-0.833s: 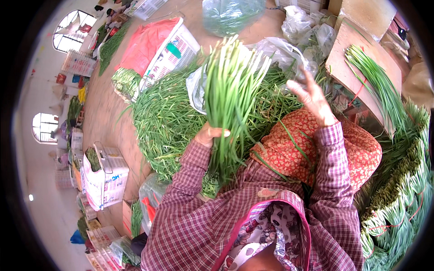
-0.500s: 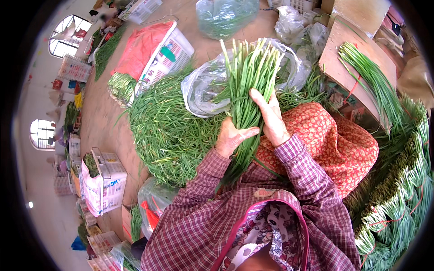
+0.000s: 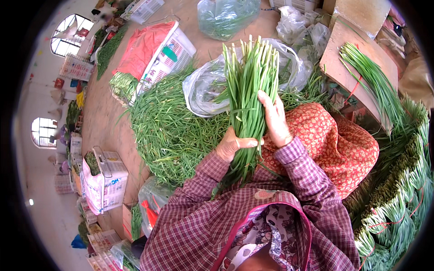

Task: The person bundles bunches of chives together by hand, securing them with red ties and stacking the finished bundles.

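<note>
Bundle of long green leafy stalks with pale ends (image 3: 251,86), one, held upright in the frame before the person's torso, pale ends away from the body, leaf tips toward the lap. Left hand (image 3: 231,144): closed around the lower part, thumb laid across the front, fingers mostly hidden behind the leaves. Right hand (image 3: 275,119): against the right side, thumb on the stalks, fingers extended alongside; how firmly they press cannot be told. Loose heap of green leaves (image 3: 174,140), on the floor, left of the bundle. Clear plastic bag (image 3: 197,92), open, crumpled, behind the bundle. Red-and-yellow flowered cloth (image 3: 337,135), over the knee, right of the right hand. Flat pinkish-brown surface (image 3: 337,58), upper right, bearing a red-tied green bunch (image 3: 370,74). Stacked green bunches with red ties (image 3: 398,221), many, lower right. White plastic crate (image 3: 174,49), upper left, partly covered by red sheeting (image 3: 143,47).
</note>
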Demonstrator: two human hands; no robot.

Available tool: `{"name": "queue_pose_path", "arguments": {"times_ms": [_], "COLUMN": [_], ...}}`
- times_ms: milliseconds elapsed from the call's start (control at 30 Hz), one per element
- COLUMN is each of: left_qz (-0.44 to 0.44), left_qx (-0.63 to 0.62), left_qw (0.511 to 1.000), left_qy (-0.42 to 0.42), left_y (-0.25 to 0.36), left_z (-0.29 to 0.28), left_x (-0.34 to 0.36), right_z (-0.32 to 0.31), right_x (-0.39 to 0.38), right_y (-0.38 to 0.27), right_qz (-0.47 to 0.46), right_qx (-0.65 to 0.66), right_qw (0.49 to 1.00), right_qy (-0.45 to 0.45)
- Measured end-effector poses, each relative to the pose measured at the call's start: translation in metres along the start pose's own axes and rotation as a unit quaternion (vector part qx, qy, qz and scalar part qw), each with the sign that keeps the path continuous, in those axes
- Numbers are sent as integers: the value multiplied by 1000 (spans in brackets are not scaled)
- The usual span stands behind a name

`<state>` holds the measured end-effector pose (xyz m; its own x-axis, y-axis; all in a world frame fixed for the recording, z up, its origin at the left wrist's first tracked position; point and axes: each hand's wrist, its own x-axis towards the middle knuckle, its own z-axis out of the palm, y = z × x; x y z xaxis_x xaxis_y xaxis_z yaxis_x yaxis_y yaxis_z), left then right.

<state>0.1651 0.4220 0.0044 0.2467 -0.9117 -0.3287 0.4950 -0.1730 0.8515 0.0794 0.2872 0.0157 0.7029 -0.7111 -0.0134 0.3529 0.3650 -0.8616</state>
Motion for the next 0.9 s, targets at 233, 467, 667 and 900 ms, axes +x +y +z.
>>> {"name": "queue_pose_path", "arguments": {"times_ms": [233, 467, 667, 900], "left_qz": [47, 98, 93, 119], "left_qx": [56, 63, 239, 334], "left_qw": [997, 993, 966, 933], "left_qy": [39, -31, 34, 54], "left_y": [15, 21, 31, 32], "left_z": [-40, -52, -50, -72], "left_x": [-4, -4, -2, -3], "right_z": [-43, -26, -28, -46], "right_x": [23, 41, 54, 57], "right_y": [-78, -112, -106, -106], "right_qz": [-268, -399, -382, -194], "right_qx": [-450, -581, -600, -350], "right_qw": [851, 691, 660, 914], "right_qy": [31, -163, -243, -59]}}
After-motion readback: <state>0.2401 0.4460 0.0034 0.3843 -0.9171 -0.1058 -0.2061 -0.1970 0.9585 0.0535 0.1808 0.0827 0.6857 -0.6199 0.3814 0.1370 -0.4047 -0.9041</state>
